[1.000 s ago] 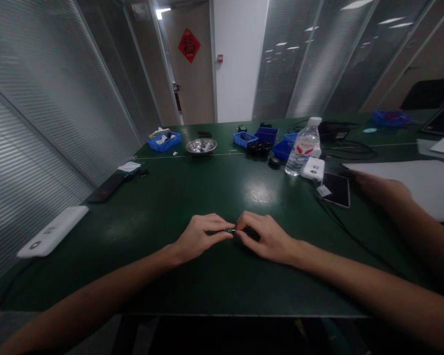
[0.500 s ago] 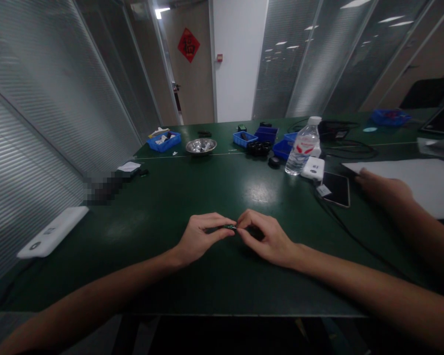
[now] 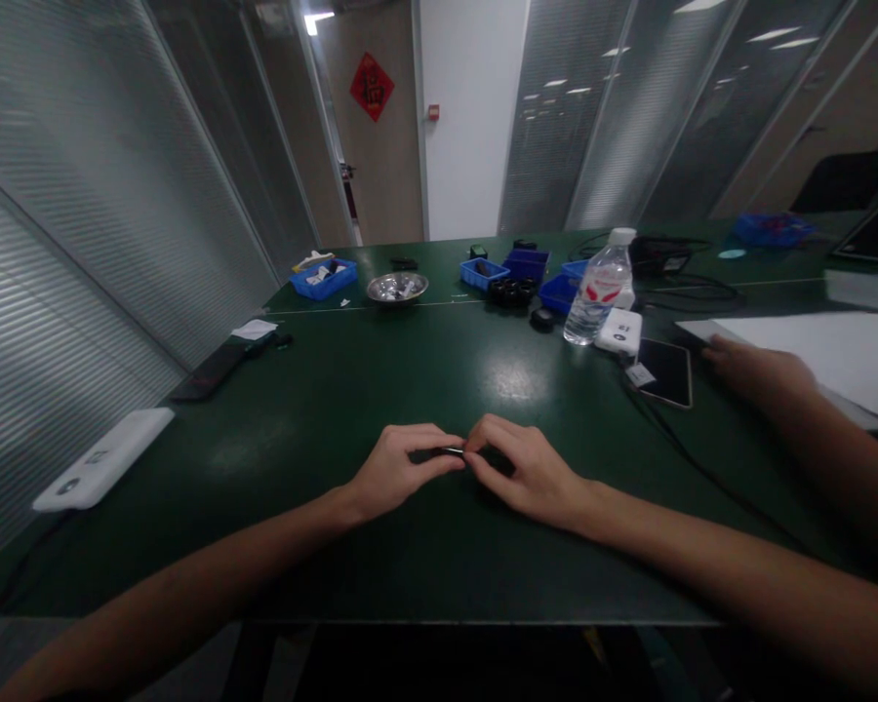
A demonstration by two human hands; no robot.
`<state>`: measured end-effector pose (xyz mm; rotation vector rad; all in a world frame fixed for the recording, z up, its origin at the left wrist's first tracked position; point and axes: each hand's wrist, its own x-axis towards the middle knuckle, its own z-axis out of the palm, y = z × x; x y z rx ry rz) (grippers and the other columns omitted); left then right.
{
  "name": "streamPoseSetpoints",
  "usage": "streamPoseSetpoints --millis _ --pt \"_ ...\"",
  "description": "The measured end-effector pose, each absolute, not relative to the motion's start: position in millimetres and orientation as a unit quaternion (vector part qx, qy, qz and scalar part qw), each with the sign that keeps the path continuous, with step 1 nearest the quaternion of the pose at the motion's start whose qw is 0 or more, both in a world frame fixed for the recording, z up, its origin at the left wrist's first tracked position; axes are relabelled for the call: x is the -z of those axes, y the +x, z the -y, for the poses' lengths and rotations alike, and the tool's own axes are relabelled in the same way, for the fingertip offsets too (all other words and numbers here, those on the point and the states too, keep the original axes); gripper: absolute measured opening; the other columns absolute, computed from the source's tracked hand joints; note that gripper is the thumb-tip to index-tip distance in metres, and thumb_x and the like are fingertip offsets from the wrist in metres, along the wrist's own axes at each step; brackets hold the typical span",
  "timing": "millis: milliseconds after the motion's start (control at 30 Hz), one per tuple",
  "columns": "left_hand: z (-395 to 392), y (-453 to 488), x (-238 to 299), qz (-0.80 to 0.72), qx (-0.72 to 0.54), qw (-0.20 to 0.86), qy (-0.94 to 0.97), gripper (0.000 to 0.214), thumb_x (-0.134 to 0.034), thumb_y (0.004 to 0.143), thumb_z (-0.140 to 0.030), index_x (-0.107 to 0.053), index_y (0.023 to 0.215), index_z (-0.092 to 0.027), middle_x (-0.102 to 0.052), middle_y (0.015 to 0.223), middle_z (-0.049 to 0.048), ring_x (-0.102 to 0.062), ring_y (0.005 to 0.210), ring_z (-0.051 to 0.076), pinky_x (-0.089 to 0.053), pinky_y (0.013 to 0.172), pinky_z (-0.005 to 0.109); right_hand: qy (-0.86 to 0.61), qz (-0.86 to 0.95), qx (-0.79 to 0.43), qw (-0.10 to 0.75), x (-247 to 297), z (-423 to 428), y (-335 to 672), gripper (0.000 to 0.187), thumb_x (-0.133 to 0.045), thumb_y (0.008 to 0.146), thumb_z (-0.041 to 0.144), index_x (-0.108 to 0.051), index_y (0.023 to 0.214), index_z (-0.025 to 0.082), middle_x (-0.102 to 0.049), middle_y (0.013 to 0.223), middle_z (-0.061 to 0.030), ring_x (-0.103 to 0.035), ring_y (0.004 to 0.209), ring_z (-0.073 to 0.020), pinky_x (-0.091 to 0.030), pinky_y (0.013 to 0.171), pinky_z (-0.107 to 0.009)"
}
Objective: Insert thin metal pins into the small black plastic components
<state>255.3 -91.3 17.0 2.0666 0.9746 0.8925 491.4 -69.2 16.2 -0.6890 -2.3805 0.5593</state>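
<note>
Fingers [image 3: 431,441] of left hand [image 3: 386,474], right hand [image 3: 531,470] nearly closed, pinching small part [image 3: 452,450].

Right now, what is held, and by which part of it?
A small, thin item: between the left fingers, with the right fingers closed at its right end.

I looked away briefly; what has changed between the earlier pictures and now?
The small part seems turned: its green face showed before, now a thin silvery edge. At right, a white sheet near the co-worker's hand now lies skewed. Nothing was visibly let go: the left hand and right hand still pinch the part. The bottle stayed put.
</note>
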Motion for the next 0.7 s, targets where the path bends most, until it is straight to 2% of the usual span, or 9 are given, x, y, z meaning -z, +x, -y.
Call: streamPoseSetpoints --millis 167,433,567,700 --pt "91.3 255.9 -19.1 -0.388 -0.325 0.357 0.785 0.026 -0.068 0.093 -0.032 -0.075 0.113 -0.018 -0.073 0.103 0.0066 -0.066 0.092 0.019 -0.051 0.083 0.031 -0.270 0.888 -0.206 0.309 -19.4 70.2 491.3 0.009 -0.055 0.100 0.026 -0.060 0.103 0.020 -0.064 0.094 -0.0042 -0.060 0.077 -0.0150 -0.048 0.067 -0.027" --pt "86.7 254.8 -16.6 -0.405 -0.288 0.413 0.763 0.025 -0.070 0.091 -0.034 -0.072 0.110 -0.017 -0.068 0.098 0.0035 -0.059 0.085 0.016 -0.046 0.076 0.027 -0.265 0.889 -0.182 0.325 -16.9 64.8 494.0 0.024 -0.051 0.102 0.028 -0.061 0.122 0.020 -0.068 0.104 -0.0073 -0.066 0.085 -0.0166 -0.053 0.075 -0.029" --pt "86.2 253.9 -18.4 -0.408 -0.275 0.416 0.764 0.026 -0.071 0.090 -0.036 -0.073 0.108 -0.017 -0.069 0.098 0.0037 -0.057 0.082 0.015 -0.044 0.074 0.027 -0.259 0.896 -0.165 0.320 -16.6 64.1 494.5 0.026 -0.050 0.102 0.027 -0.064 0.124 0.022 -0.068 0.104 -0.0072 -0.066 0.086 -0.0167 -0.054 0.075 -0.029" --pt "85.2 253.4 -19.6 -0.415 -0.266 0.409 0.768 0.034 -0.073 0.089 -0.036 -0.071 0.120 -0.021 -0.073 0.105 0.0040 -0.061 0.094 0.019 -0.045 0.083 0.031 -0.261 0.899 -0.157 0.314 -11.3 61.0 496.3 0.026 -0.051 0.102 0.026 -0.064 0.124 0.022 -0.068 0.106 -0.0067 -0.066 0.085 -0.0163 -0.053 0.076 -0.029"
